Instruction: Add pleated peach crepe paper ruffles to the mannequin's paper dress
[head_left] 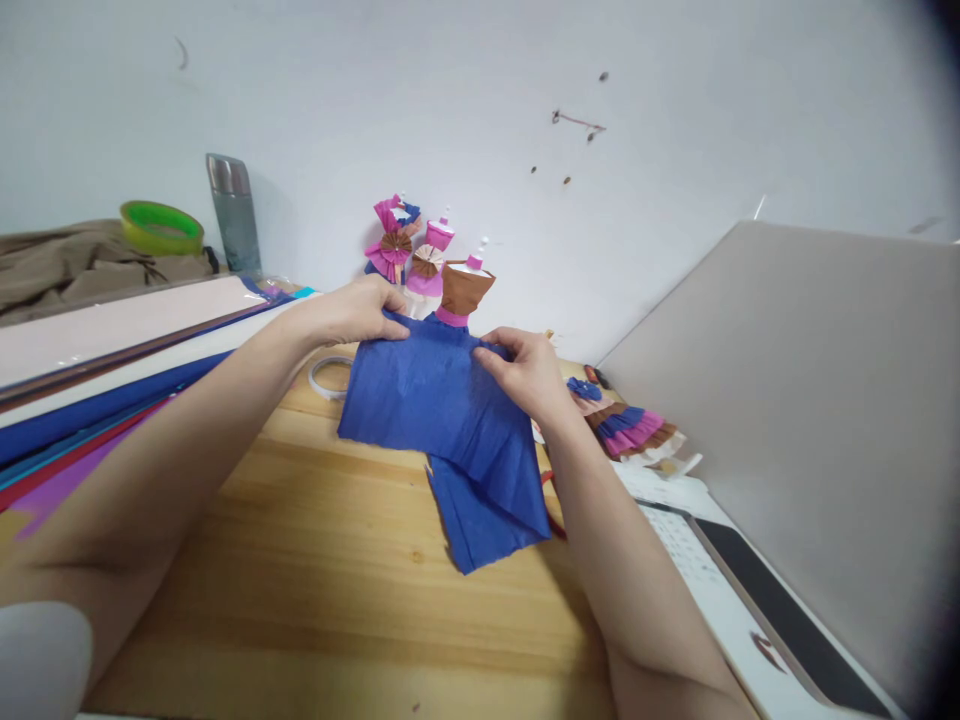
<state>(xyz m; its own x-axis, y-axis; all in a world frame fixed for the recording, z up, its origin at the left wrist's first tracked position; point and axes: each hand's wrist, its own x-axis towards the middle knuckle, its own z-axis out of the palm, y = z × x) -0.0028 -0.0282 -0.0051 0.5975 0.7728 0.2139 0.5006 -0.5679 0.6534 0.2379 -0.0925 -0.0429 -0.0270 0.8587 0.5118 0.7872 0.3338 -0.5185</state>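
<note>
A sheet of blue crepe paper (439,395) is stretched between my two hands, with its lower right part folded and hanging down. My left hand (364,308) pinches its upper left edge between thumb and fingers. On the upper right edge, my right hand (525,368) has a similar pinch. Right behind the paper's top edge stands a miniature dress form (465,290) in a brown top with a pink waistband; its lower part is hidden. Two more small dress forms, one with a pink bodice (427,265) and one with a pink ruffled top (390,245), stand behind it.
Coloured paper sheets (127,330) lie at left, near a green tape roll (161,228) and a bottle (234,215). A white tape roll (330,378) rests by my left wrist. At right are a ruffled miniature dress (630,425) and a large grey panel (817,400).
</note>
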